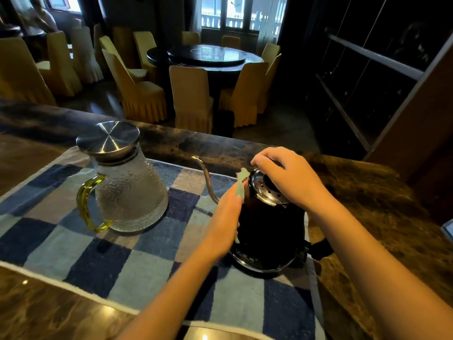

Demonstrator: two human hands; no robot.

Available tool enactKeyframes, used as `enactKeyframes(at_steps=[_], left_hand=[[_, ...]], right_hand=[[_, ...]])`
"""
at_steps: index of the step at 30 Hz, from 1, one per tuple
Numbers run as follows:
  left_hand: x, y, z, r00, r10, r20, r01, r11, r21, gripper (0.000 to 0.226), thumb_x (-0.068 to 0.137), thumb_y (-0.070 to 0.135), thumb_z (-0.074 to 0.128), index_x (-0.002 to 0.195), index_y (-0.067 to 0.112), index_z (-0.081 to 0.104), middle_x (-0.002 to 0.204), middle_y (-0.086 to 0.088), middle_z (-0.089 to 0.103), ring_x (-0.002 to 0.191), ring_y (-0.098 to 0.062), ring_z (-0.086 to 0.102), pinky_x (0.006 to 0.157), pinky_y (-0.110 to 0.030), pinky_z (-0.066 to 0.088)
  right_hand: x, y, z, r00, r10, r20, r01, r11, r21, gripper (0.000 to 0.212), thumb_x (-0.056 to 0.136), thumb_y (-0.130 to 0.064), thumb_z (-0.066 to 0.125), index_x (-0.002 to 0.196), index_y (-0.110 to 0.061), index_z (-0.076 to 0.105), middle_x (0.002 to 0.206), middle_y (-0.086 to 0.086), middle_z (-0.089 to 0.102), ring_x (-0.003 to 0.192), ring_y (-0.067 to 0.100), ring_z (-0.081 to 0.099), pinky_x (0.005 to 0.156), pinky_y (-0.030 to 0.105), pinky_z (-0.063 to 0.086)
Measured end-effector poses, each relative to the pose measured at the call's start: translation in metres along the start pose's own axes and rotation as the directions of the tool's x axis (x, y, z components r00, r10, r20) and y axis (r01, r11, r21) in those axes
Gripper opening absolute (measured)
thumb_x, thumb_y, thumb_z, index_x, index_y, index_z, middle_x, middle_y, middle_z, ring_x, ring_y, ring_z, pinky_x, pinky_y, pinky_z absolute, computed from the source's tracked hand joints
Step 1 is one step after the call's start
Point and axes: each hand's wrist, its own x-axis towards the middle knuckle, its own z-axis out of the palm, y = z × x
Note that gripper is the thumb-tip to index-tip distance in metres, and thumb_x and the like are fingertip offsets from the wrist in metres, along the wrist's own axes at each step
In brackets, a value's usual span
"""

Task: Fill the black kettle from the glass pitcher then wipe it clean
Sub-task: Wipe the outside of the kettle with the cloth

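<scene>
Your left hand [228, 217] lies against the left wall of the black kettle [269, 231], with a pale green cloth [241, 185] caught between fingers and metal. The fingers look fairly straight and pressed flat, but the hand is blurred and the thumb is hidden, so you cannot tell whether it pinches the cloth or only pushes it.

Your right hand [286, 175] sits on top, fingers curled down over the kettle lid [267, 192] and gripping it, which steadies the body.

The kettle stands upright near the right edge of the checked towel [73, 241] on the marble table [367, 204]. Its thin spout [206, 175] reaches up and away to your left, and its handle [318, 249] juts out to your right, under your right forearm. The glass pitcher [130, 192] stands well apart on the left of the towel, steel cap [107, 137] on. That suggests the pour is finished and you are in the wiping step.

The relation that matters here is that the kettle's long axis is vertical and the cloth is high on the spout side, right beside the lid rim. A stroke down that wall suits the left hand, which is the nearer one there. The handle side faces away from the cloth, so reaching it probably means turning the kettle or carrying the cloth round. Mind the spout root just beyond your left fingertips.
</scene>
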Motion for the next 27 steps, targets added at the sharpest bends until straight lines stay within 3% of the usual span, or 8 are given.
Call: enactKeyframes(at_steps=[3,5,7,12,16,19,23,27], left_hand=[[-0.063,0.034,0.022,0.992,0.126,-0.012,-0.121,0.974,0.189,0.059,0.091,0.053,0.025,0.143,0.052,-0.002,0.156,0.020,0.005,0.144,-0.002,0.005,0.118,-0.023,0.013],[-0.082,0.021,0.036,0.991,0.127,-0.044,-0.108,0.946,0.306,0.075,0.078,0.080,0.008,0.127,0.046,-0.037,0.140,0.033,-0.042,0.135,0.006,-0.032,0.112,-0.014,-0.016],[-0.086,0.020,0.050,0.996,0.037,-0.075,-0.009,0.937,0.350,0.077,0.071,0.086,-0.001,0.118,0.042,-0.043,0.126,0.037,-0.052,0.125,0.012,-0.042,0.097,-0.003,-0.027],[-0.068,0.034,0.060,0.946,-0.083,-0.314,0.119,0.988,0.097,0.058,0.101,0.035,0.026,0.138,0.036,-0.018,0.147,0.023,-0.019,0.129,0.010,-0.023,0.104,-0.014,-0.010],[-0.061,0.025,0.045,0.909,-0.230,-0.347,0.212,0.973,-0.091,0.052,0.102,0.030,0.027,0.150,0.024,0.007,0.159,0.006,0.007,0.145,-0.007,0.003,0.116,-0.028,0.004],[-0.065,0.041,0.049,0.899,-0.198,-0.390,0.154,0.978,-0.143,0.033,0.103,0.027,0.029,0.135,0.030,0.036,0.145,0.011,0.031,0.125,0.009,0.032,0.114,-0.024,0.023],[-0.055,0.075,0.067,0.933,0.062,-0.355,-0.042,0.997,0.063,0.061,0.093,0.045,0.023,0.148,0.033,-0.001,0.151,0.023,-0.008,0.138,0.008,-0.011,0.116,-0.021,-0.002],[-0.061,0.046,0.063,0.937,0.114,-0.330,-0.059,0.983,0.174,0.054,0.090,0.051,0.020,0.135,0.049,-0.010,0.147,0.027,-0.018,0.129,0.017,-0.027,0.110,-0.013,-0.013]], right_hand=[[-0.003,-0.001,0.000,1.000,0.008,0.017,-0.007,1.000,-0.019,0.034,0.095,-0.046,0.042,0.089,-0.026,0.069,0.088,-0.008,0.068,0.083,0.006,0.061,0.078,0.036,0.051],[-0.004,-0.001,0.001,1.000,0.008,0.007,-0.007,1.000,-0.030,0.039,0.095,-0.047,0.040,0.086,-0.022,0.069,0.085,-0.003,0.069,0.081,0.010,0.062,0.076,0.039,0.051],[-0.005,-0.001,0.001,1.000,0.006,0.000,-0.006,0.999,-0.031,0.041,0.096,-0.048,0.039,0.086,-0.021,0.069,0.084,-0.001,0.069,0.080,0.012,0.063,0.075,0.039,0.051],[-0.006,-0.003,-0.002,1.000,0.024,0.018,-0.023,1.000,-0.015,0.041,0.097,-0.046,0.040,0.088,-0.019,0.070,0.086,0.003,0.070,0.083,0.015,0.063,0.075,0.036,0.050],[-0.006,-0.005,-0.002,1.000,0.023,0.000,-0.023,1.000,-0.008,0.045,0.096,-0.045,0.041,0.088,-0.012,0.070,0.086,0.008,0.070,0.083,0.020,0.064,0.075,0.037,0.050],[-0.007,-0.006,-0.001,0.999,0.030,-0.016,-0.030,0.999,-0.041,0.046,0.096,-0.046,0.039,0.089,-0.012,0.069,0.085,0.007,0.069,0.083,0.019,0.063,0.073,0.034,0.049],[-0.009,-0.007,-0.002,0.999,0.028,-0.042,-0.030,0.998,-0.058,0.046,0.096,-0.046,0.038,0.090,-0.012,0.069,0.088,0.006,0.070,0.084,0.019,0.063,0.075,0.035,0.049],[-0.007,-0.007,-0.001,0.999,0.025,-0.036,-0.027,0.998,-0.052,0.046,0.097,-0.045,0.038,0.091,-0.011,0.069,0.087,0.008,0.069,0.083,0.019,0.062,0.067,0.030,0.045]])
